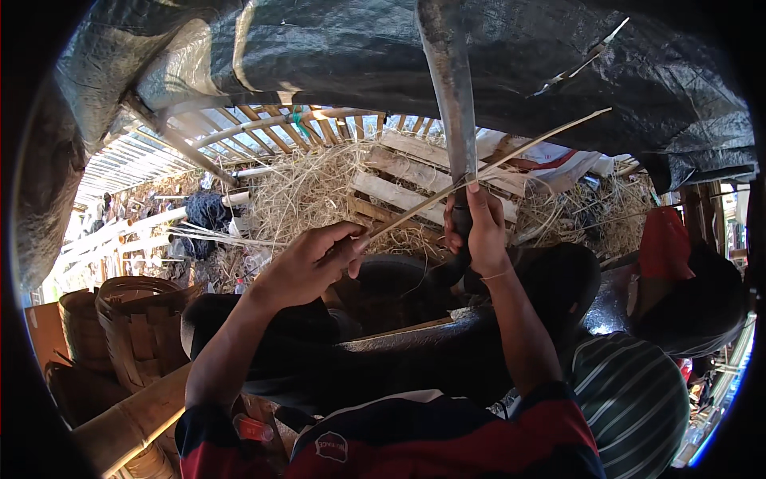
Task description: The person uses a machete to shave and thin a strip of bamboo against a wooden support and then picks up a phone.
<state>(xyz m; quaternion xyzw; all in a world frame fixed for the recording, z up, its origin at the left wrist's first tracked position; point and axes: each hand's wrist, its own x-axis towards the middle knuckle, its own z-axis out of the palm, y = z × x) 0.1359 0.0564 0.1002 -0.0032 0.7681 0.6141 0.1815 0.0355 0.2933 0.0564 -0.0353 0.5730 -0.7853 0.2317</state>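
My right hand (pixel 485 227) is wrapped round the black handle of a long machete (pixel 452 88), its grey blade pointing up and away from me. A thin pale bamboo strip (pixel 542 145) runs slantwise from my left fingers, past the base of the blade, to the upper right. It meets the blade just above the handle, by my right thumb. The near end of the strip is pinched in my left hand (pixel 315 259), whose fingers are curled. Both hands are held above my lap.
Wooden slats (pixel 407 172) lie on shavings (pixel 311 188) ahead. Dark plastic sheeting (pixel 335 56) hangs low overhead. Woven bamboo baskets (pixel 144 335) and a thick bamboo pole (pixel 132 419) stand at the left. Pale bamboo lengths (pixel 152 219) lie farther left; a red cloth (pixel 665 243) is at right.
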